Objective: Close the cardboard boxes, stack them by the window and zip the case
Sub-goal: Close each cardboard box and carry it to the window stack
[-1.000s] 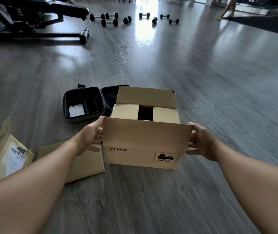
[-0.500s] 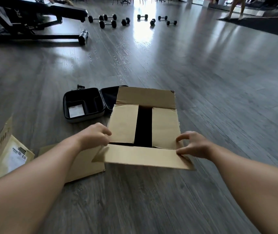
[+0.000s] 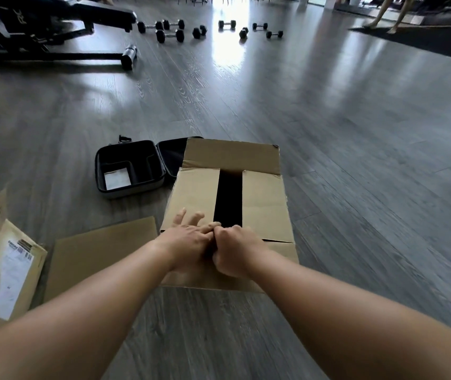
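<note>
An open cardboard box (image 3: pixel 262 198) stands on the wood floor in front of me. Its two side flaps are folded in with a dark gap between them, and the far flap tilts back. The near flap (image 3: pixel 283 252) lies low under my hands. My left hand (image 3: pixel 188 237) rests with straight, spread fingers on the left side flap. My right hand (image 3: pixel 235 250) touches it, fingers curled round the near flap's edge at the middle. Left of the box and behind it lies a black case (image 3: pixel 128 171), open, with a white paper inside.
A flat cardboard sheet (image 3: pixel 95 253) lies left of the box, and a labelled cardboard box (image 3: pixel 5 267) sits at the left edge. Far back are several dumbbells (image 3: pixel 169 35), a weight bench (image 3: pixel 54 20) and a person's legs (image 3: pixel 383 15) by a dark mat.
The near flap, upright a second ago, has come down. Both hands slid from the flap's outer corners to its middle and now touch each other.
</note>
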{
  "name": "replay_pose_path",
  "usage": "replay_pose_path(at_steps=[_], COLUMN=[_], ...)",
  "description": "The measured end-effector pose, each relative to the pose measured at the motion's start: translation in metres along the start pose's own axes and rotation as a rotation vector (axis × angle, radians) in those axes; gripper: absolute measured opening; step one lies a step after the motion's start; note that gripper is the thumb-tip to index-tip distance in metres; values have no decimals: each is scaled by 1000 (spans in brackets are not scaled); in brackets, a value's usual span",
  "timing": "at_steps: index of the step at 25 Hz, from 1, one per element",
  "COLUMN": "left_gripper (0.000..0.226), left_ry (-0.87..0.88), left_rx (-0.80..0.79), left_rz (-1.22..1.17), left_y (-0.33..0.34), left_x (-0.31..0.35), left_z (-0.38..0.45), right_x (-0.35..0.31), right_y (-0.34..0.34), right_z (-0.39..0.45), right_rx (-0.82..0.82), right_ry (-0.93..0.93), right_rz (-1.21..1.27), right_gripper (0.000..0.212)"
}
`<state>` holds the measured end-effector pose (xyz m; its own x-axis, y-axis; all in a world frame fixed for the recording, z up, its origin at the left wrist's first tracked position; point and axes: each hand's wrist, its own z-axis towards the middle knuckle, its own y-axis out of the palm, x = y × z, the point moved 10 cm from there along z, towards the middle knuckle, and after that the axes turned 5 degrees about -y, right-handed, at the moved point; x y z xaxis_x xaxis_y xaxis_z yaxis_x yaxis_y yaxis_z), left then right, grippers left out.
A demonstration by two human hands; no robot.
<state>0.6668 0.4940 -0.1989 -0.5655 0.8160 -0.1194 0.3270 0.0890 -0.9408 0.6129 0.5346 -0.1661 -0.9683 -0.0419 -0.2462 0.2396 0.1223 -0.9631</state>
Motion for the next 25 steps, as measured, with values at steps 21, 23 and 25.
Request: replay_pose_path(at_steps=[21,23,25], left_gripper=[121,120,119], left_ry=[-452,-395,-379], left_rx=[-142,-137,-79], left_rz=[-94,-208,-282], left_y=[21,31,32], left_x=[-92,-91,-89], left_z=[-34,-30,-23], right_x=[139,152,161], right_y=[28,26,24], right_z=[-35,-37,-38], right_rx=[-219,-171,-116], right_ry=[382,393,416], right_rz=[-48,-66,-72], right_gripper=[109,109,110])
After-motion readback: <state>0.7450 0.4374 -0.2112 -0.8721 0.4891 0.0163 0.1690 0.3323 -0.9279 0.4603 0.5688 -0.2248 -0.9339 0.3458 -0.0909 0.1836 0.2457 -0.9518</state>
